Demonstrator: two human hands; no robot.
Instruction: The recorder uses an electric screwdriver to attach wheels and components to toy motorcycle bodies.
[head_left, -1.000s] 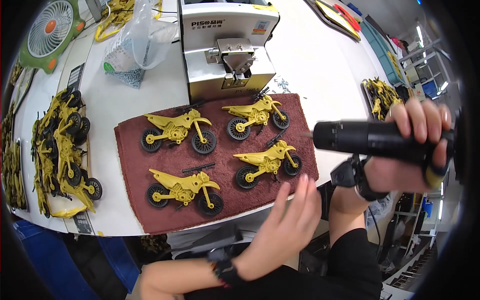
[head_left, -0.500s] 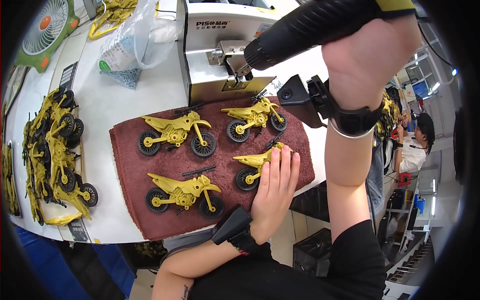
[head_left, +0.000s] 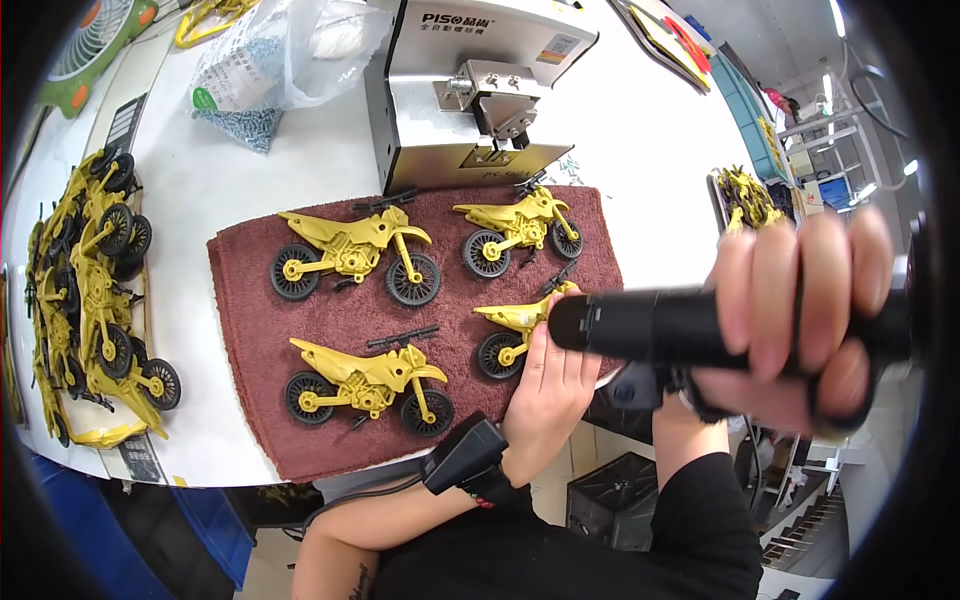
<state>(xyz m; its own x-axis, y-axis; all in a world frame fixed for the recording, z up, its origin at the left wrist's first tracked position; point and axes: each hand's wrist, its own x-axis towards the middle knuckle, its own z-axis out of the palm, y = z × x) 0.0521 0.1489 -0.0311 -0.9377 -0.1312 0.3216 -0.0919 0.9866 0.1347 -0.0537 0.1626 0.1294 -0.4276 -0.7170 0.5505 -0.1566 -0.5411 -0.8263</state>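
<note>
My right hand [head_left: 800, 310] is wrapped round a black electric screwdriver [head_left: 650, 330], blurred by motion. The tool lies nearly level, its nose end over the fingertips of my left hand [head_left: 545, 405]. That hand rests flat with outstretched fingers on the front of a yellow toy motorcycle [head_left: 515, 318], whose front wheel is hidden. Three more toy motorcycles lie on their sides on a maroon towel [head_left: 250, 350]: one at the upper left [head_left: 350, 250], one at the upper right [head_left: 520, 228], one at the lower left [head_left: 370, 382]. The screwdriver's tip cannot be made out.
Behind the towel stands a boxy metal screw feeder [head_left: 430, 105], with loose screws [head_left: 570, 168] beside it. A clear bag of screws [head_left: 245, 85] lies to its left. More toy motorcycles are heaped [head_left: 110, 300] at the left, near a green fan [head_left: 95, 50].
My right hand has brought the screwdriver down and right, away from the screw feeder to above the lower-right toy motorcycle. My left hand stays on that motorcycle. The view has shifted slightly.
</note>
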